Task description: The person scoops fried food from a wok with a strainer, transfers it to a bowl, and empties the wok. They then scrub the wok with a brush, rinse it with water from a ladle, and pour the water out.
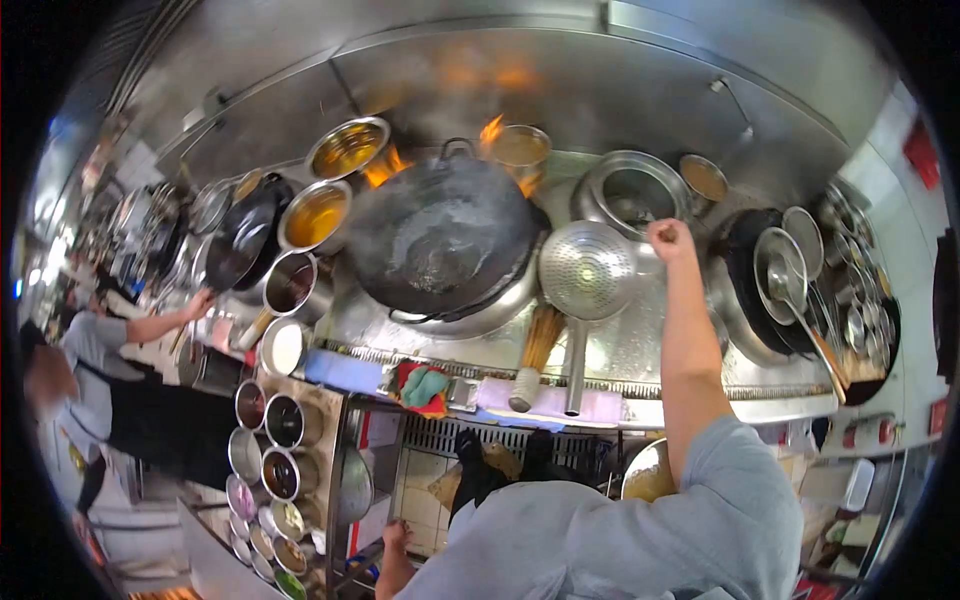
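My right hand (669, 239) is stretched out over the stove with its fingers curled into a fist, beside the rim of a steel pot (630, 192); I cannot make out anything in it. Just left of it a round perforated strainer (587, 270) lies on the stove top, handle toward me. A big dark wok (440, 240) sits on the burner with flames (381, 170) licking up behind it. My left hand (397, 536) hangs low by the shelf frame under the counter, too small to read its fingers.
Steel bowls of oil and broth (316, 216) ring the wok. A bamboo brush (538, 348) and a folded cloth (421, 385) lie at the front edge. A second wok with ladles (782, 272) stands at right. Seasoning tubs (270, 450) fill a side cart. A co-worker (130, 400) reaches in from the left.
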A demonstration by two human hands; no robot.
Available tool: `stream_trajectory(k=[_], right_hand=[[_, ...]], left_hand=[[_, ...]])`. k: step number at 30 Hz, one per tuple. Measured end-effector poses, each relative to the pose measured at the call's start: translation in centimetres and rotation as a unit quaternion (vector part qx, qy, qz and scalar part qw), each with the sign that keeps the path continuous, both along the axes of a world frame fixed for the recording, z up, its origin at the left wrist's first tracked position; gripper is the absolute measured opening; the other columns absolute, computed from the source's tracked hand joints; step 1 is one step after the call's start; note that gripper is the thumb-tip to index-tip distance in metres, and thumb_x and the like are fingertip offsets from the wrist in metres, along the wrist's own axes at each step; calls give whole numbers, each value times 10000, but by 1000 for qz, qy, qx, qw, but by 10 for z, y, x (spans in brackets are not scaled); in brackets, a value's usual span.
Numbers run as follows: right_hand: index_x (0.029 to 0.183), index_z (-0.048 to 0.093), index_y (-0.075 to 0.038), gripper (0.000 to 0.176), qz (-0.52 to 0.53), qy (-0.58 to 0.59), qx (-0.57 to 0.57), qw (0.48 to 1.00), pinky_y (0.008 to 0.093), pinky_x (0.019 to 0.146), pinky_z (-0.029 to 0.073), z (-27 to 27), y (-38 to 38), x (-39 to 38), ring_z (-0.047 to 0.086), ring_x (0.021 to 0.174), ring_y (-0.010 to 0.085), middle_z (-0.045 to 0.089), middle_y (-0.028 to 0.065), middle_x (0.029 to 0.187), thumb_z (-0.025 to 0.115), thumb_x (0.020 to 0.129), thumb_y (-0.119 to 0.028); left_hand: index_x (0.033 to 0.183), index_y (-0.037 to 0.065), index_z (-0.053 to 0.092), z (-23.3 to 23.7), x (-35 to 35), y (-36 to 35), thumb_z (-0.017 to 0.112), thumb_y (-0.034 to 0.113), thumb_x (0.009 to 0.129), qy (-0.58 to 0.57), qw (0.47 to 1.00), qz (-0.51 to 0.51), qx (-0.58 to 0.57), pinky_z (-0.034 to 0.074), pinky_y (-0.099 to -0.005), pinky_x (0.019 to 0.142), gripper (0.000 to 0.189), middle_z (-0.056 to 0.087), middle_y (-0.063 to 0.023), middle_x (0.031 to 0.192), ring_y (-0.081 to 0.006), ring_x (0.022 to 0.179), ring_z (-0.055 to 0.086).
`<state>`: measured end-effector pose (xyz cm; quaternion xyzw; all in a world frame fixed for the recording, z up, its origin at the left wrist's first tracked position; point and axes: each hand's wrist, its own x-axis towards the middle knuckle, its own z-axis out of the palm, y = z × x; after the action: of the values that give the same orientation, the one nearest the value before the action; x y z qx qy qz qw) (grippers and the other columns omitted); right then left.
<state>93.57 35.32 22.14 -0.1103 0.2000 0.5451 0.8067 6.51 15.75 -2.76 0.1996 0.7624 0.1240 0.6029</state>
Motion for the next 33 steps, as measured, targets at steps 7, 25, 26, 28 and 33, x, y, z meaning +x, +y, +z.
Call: stream_trajectory(k=[7, 25, 26, 28, 33], right_hand=[[665, 371, -12, 90, 38, -8, 98, 994, 241, 486, 431, 53, -35, -36, 446, 531, 150, 402, 59, 624, 428, 694, 51], [957, 290, 67, 161, 33, 29, 195, 980, 271, 538, 449, 197, -111, -329, 477, 641, 160, 362, 102, 849, 400, 883, -24], [957, 290, 67, 161, 29, 30, 191, 981, 271, 538, 449, 199, -115, -341, 477, 641, 160, 362, 102, 849, 400, 883, -24], [1001, 279, 98, 209, 83, 14, 154, 985, 266, 540, 456, 203, -122, -364, 476, 634, 154, 362, 102, 862, 388, 896, -46], [1104, 369, 28, 242, 170, -143, 4, 975, 186, 446, 415, 203, -138, -385, 448, 614, 72, 395, 107, 881, 437, 886, -52]], left_hand=[[791, 23, 563, 91, 134, 120, 587, 245, 785, 247, 861, -208, 393, 451, -349, 673, 223, 606, -148, 774, -285, 745, 594], [973, 140, 597, 236, 263, 293, 580, 204, 778, 81, 599, -332, 724, 385, -439, 781, 205, 531, -118, 1021, -297, 966, 513], [973, 140, 597, 228, 256, 282, 580, 204, 778, 78, 601, -335, 722, 385, -439, 781, 205, 531, -118, 1021, -297, 966, 513], [1084, 127, 522, 213, 244, 264, 634, 318, 729, 188, 651, -522, 519, 373, -482, 828, 418, 497, -134, 1085, -326, 1033, 481], [1318, 163, 331, 198, 255, 267, 606, 378, 733, 298, 525, -729, 324, 329, -470, 879, 681, 458, -180, 1203, -315, 1128, 435]])
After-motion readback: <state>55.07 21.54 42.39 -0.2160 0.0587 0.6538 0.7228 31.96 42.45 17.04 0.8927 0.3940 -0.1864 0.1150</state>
